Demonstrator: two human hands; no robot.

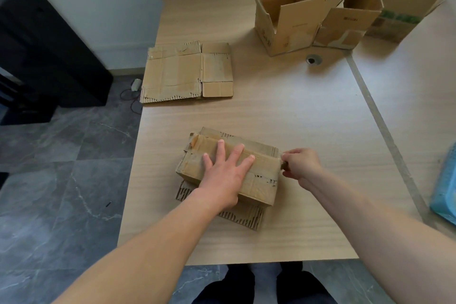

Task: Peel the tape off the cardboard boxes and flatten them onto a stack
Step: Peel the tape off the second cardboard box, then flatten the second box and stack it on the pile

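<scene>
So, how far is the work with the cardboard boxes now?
Done: a pile of flattened brown cardboard lies far left on the wooden table. In hand: the left hand presses flat on a small closed brown cardboard box while the right hand pinches the end of its brown tape strip. Left: peeling and flattening this box, then the three open brown cardboard boxes standing at the far right.
</scene>
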